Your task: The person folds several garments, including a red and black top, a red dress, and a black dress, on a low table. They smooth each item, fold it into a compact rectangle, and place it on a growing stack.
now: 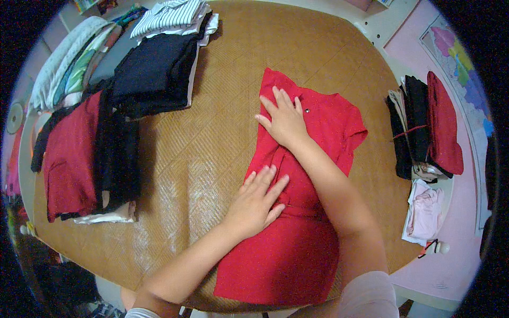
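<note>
A red short-sleeved dress (286,254) lies spread on a brown woven mat (222,87), its hem towards me. My left hand (254,202) rests flat at the dress's waist, near its left edge, with the fingers apart. Higher up, my right hand (284,119) lies on the upper part, fingers spread and the tips near the left shoulder. Neither hand grips the cloth. A small shiny button or stud shows right of my right hand. My right forearm crosses the bodice and covers part of the waist.
Folded black clothes (155,75) and a striped garment (169,18) are stacked at the far left. Nearer, a dark red folded garment (73,159) leans beside black ones. On the right stand folded black and red clothes (443,127), with a pale pink garment (425,212) below.
</note>
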`<action>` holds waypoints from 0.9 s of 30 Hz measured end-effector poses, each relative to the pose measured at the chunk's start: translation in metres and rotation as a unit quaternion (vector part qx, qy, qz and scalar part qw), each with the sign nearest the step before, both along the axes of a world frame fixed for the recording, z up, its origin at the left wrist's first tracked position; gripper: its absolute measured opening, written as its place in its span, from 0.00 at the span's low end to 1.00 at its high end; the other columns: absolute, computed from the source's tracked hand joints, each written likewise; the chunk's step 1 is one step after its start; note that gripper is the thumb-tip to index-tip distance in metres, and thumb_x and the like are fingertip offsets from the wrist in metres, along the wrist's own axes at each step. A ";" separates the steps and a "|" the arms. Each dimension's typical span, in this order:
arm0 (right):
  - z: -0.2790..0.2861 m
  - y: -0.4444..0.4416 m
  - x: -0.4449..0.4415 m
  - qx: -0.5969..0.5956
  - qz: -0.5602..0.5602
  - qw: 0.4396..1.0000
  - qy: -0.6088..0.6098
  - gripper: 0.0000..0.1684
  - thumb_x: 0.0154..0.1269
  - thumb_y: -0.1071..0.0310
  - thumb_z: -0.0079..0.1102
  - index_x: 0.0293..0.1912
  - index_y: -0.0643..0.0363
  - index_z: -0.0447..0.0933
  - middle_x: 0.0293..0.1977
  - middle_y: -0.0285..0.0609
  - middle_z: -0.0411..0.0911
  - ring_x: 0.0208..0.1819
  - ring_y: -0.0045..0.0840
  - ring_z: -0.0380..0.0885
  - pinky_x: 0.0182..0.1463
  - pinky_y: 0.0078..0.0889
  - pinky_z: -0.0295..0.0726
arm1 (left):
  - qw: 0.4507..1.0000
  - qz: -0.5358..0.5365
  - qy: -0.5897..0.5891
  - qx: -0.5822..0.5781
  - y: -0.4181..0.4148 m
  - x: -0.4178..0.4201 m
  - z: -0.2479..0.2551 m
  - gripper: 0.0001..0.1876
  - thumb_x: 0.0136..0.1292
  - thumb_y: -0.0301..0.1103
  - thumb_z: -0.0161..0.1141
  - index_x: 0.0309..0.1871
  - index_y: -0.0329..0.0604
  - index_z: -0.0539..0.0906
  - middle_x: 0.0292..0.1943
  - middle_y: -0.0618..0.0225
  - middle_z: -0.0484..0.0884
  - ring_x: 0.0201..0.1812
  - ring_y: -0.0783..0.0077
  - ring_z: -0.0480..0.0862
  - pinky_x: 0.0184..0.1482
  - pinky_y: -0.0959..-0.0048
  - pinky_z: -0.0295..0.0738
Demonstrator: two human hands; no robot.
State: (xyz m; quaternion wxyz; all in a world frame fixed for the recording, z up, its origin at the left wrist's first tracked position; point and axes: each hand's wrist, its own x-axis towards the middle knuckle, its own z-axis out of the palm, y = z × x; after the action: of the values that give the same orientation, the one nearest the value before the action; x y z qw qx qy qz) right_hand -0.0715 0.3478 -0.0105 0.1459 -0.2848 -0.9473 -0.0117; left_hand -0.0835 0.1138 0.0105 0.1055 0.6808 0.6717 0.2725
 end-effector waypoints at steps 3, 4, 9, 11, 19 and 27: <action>-0.007 0.005 0.008 -0.075 -0.012 0.997 -0.032 0.32 0.69 0.44 0.46 0.67 0.46 0.64 0.71 0.47 0.51 0.74 0.39 0.48 0.72 0.56 0.48 | 0.995 -0.078 0.052 -0.042 -0.004 0.007 -0.007 0.27 0.64 0.42 0.56 0.66 0.46 0.69 0.68 0.50 0.63 0.71 0.49 0.60 0.71 0.52 0.52; -0.007 0.011 0.007 -0.087 -0.001 0.996 -0.023 0.31 0.69 0.46 0.47 0.67 0.47 0.65 0.71 0.47 0.54 0.73 0.39 0.49 0.71 0.56 0.49 | 0.996 -0.080 0.033 -0.021 -0.005 0.010 -0.009 0.26 0.64 0.41 0.55 0.66 0.47 0.69 0.68 0.51 0.63 0.71 0.51 0.60 0.72 0.53 0.52; 0.009 0.049 -0.013 -0.051 -0.022 0.992 0.116 0.27 0.67 0.54 0.54 0.61 0.55 0.69 0.63 0.46 0.67 0.67 0.38 0.61 0.65 0.54 0.58 | 0.995 -0.078 0.056 -0.033 -0.008 0.017 -0.015 0.26 0.64 0.37 0.52 0.66 0.46 0.69 0.69 0.51 0.62 0.72 0.54 0.59 0.73 0.55 0.49; 0.018 0.056 -0.029 0.023 -0.050 0.983 0.173 0.24 0.65 0.57 0.56 0.57 0.59 0.73 0.58 0.46 0.72 0.63 0.39 0.65 0.62 0.54 0.60 | 0.995 -0.075 0.063 -0.031 -0.010 0.020 -0.017 0.26 0.63 0.36 0.52 0.66 0.46 0.69 0.69 0.51 0.62 0.72 0.54 0.59 0.72 0.55 0.50; 0.027 0.098 -0.092 -0.002 -0.136 0.977 -0.163 0.23 0.60 0.43 0.59 0.43 0.49 0.83 0.45 0.41 0.83 0.53 0.35 0.76 0.55 0.43 0.64 | 0.996 -0.084 0.021 -0.037 -0.009 0.022 -0.021 0.28 0.61 0.29 0.47 0.68 0.48 0.67 0.70 0.53 0.61 0.72 0.53 0.59 0.72 0.54 0.51; -0.005 0.138 -0.081 -0.191 -0.197 0.943 0.187 0.21 0.63 0.52 0.60 0.43 0.60 0.81 0.40 0.50 0.82 0.46 0.38 0.80 0.51 0.37 0.76 | 0.994 -0.099 0.029 -0.036 -0.007 0.021 -0.015 0.28 0.61 0.29 0.48 0.67 0.48 0.68 0.70 0.53 0.61 0.72 0.51 0.58 0.72 0.53 0.50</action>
State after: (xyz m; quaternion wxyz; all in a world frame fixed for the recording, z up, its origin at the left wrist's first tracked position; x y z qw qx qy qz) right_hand -0.1521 0.4862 -0.0159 0.2582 -0.4852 -0.8124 0.1946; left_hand -0.0621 0.1067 -0.0047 0.1373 0.7471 0.6134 0.2164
